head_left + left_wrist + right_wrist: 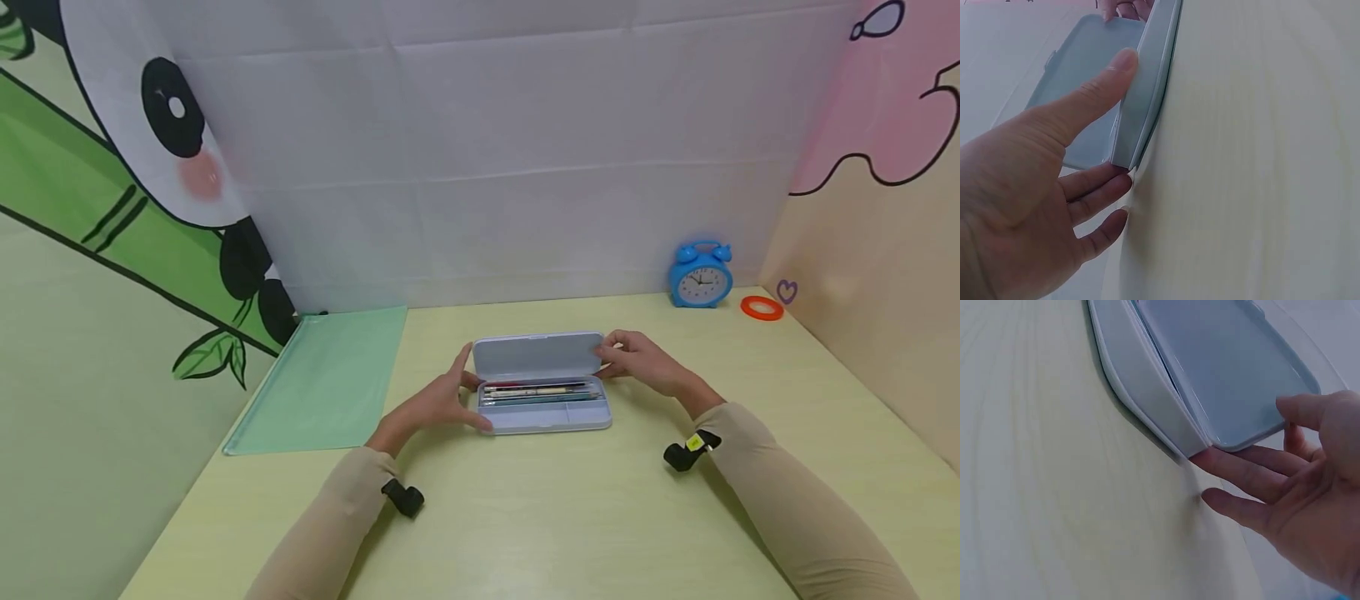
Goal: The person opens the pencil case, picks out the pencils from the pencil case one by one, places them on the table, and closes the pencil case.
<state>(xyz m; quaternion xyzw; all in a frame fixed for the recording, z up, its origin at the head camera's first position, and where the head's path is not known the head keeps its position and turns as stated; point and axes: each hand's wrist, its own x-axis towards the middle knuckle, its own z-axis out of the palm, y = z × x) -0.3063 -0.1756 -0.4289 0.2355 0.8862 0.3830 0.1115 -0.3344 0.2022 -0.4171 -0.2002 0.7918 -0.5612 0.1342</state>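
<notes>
A pale blue-grey pencil case (543, 419) stands on the table with its lid (536, 356) raised at the back. Several pencils or pens (540, 392) lie lengthwise in its long compartment; smaller compartments run along the front. At the left end, my left hand (442, 402) holds the case, thumb at the front corner and fingers round the side. The left wrist view has the thumb (1100, 87) on the case's front wall. My right hand (641, 362) pinches the lid's right edge; in the right wrist view the other fingers (1254, 472) reach behind the hinge corner.
A green translucent folder or mat (322, 383) lies on the table at the left. Towards the back right stand a blue alarm clock (701, 279), an orange ring (762, 308) and a purple heart-shaped piece (787, 291). A white cloth (487, 167) hangs behind the table.
</notes>
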